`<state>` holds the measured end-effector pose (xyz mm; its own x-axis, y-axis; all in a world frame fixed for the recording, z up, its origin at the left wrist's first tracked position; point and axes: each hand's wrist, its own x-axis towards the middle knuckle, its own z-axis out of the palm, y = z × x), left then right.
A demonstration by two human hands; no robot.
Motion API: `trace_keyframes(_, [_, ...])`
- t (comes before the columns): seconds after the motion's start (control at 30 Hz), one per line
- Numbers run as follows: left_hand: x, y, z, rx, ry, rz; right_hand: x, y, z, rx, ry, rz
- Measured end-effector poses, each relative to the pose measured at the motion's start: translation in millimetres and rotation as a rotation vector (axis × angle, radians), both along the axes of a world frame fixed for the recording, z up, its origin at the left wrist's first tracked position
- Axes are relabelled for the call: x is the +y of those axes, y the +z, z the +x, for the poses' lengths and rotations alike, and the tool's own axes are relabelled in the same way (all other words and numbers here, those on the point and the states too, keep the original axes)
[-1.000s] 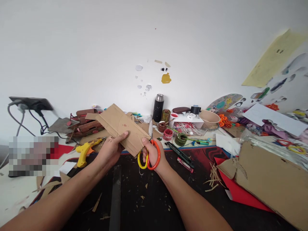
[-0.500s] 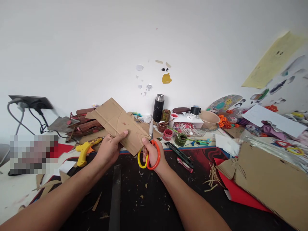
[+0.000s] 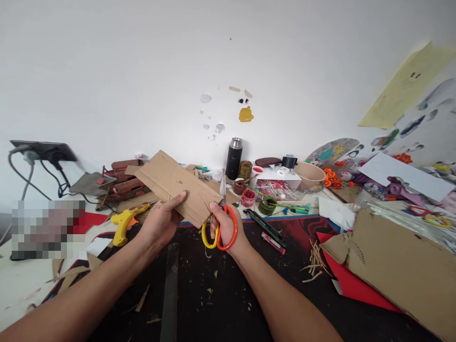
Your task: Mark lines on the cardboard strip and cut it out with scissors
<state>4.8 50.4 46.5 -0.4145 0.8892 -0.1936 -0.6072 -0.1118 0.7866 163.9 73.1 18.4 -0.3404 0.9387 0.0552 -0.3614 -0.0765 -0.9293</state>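
A creased piece of brown cardboard is raised above the dark mat, tilted down to the right. My left hand grips its lower edge, thumb on top and fingers hidden underneath. In my right hand is a pair of scissors with one yellow and one orange-red handle loop. The blades point up and away, next to the cardboard's right corner; whether they bite into it I cannot tell. My right thumb lies near that same corner.
A yellow glue gun lies left, and a metal ruler runs along the black mat. Behind stand a black flask and paint jars. Large cardboard lies right on red paper; scraps are scattered around.
The cardboard has turned slightly and its upper left end has dropped a little. My left hand still holds it, and the scissors stay in my right hand.
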Motion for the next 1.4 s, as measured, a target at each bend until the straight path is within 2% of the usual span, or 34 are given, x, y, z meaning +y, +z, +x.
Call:
trace_keyframes(0.17, [-1.1, 0.0, -0.7, -0.040, -0.021, -0.017, -1.8, 2.2, 0.0, 0.048, 0.023, -0.002])
trace_keyframes(0.47, [1.4, -3.7, -4.0, 0.025, -0.015, 0.021, 5.8, -8.0, -0.9, 0.054, 0.064, -0.053])
trace_keyframes(1.0, [-0.7, -5.9, -2.1, -0.040, -0.049, -0.002, 5.0, 0.4, 4.2, 0.094, 0.140, -0.079])
trace_keyframes(1.4, [-1.4, -6.8, -4.3, -0.055, -0.122, -0.038, 2.7, 4.9, 4.3, 0.115, 0.185, -0.100])
